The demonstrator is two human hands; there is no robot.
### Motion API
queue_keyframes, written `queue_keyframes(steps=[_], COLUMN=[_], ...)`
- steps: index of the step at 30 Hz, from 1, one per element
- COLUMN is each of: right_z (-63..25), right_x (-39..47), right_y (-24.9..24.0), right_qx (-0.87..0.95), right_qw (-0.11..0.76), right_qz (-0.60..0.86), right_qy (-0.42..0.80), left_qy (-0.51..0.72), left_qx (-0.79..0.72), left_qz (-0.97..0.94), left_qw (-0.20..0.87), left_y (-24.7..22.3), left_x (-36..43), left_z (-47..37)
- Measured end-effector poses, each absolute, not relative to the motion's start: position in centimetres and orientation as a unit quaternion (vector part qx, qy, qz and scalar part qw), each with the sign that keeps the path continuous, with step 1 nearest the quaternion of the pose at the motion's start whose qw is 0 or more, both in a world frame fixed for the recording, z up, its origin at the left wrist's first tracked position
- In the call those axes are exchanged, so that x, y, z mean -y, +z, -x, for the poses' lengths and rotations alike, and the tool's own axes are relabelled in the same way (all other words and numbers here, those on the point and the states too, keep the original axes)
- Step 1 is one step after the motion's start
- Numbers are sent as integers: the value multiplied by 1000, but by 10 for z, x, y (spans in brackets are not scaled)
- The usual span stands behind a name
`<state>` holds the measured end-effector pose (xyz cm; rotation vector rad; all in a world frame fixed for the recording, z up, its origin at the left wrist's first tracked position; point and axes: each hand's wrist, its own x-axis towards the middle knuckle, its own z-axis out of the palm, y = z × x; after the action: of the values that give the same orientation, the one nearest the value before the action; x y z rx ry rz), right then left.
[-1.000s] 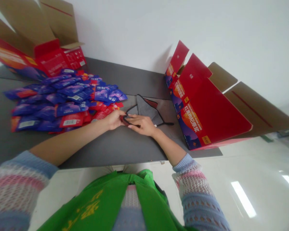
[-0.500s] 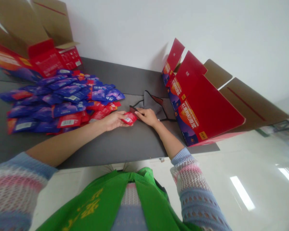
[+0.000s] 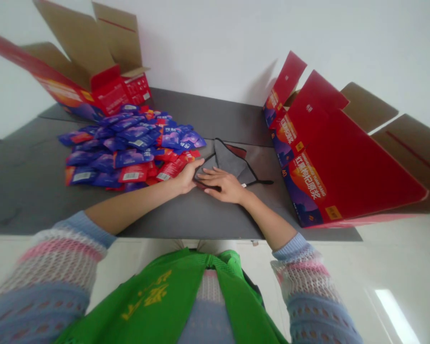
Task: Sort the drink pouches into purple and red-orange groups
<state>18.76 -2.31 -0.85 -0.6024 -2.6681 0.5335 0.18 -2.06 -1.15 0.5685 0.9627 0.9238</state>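
A grey fabric pouch point(image 3: 231, 162) with black edging, reddish-brown mesh and a short black strap lies on the dark grey table. My left hand point(image 3: 189, 177) grips its left edge, thumb on top, the other fingers mostly out of sight. My right hand point(image 3: 225, 185) rests over the near left part of the pouch, fingers stretched out flat across the fabric. No red sachet shows in either hand; whether one lies under the fabric is hidden. Just left of my left hand spreads a heap of purple and red sachets point(image 3: 132, 136).
An open red carton point(image 3: 111, 93) with raised brown flaps stands behind the heap at the left. More open red cartons point(image 3: 351, 165) stand along the right side. A white wall point(image 3: 215, 48) rises behind the table point(image 3: 154, 215).
The red sachet that my left hand held is out of sight. My left hand now grips the pouch's edge, and my right hand has flattened over the fabric. The view has shifted left.
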Motion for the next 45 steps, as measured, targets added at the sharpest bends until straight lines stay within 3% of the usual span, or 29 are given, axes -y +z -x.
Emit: queue_keyframes(steps=[4,16,29,34,41,45], right_z=[-194,-225,-233,-239,-248,-251], right_x=[20,-8,-24,-24,-29,-34], right_y=[-3,1,-17,-11,-2,-2], right_qx=[942,850,790,732,614,568], right_qw=[173,68,189,369,578,626], right_qz=[202,521,580,562,526,520], right_qy=[206,39,70,111,113,120], left_qy=[437,437,441,409,270,154], left_qx=[-457,-438,-492,-516,-570,-538], left_qz=[-253,-246,-413,-580,-776,-827], left_qw=[732,746,628,480,16,-54], left_y=[-17,-8,-24,-33,-16,-15], left_x=[19,18,24,30,41,44], left_z=[1,0,-6,-3,11,6])
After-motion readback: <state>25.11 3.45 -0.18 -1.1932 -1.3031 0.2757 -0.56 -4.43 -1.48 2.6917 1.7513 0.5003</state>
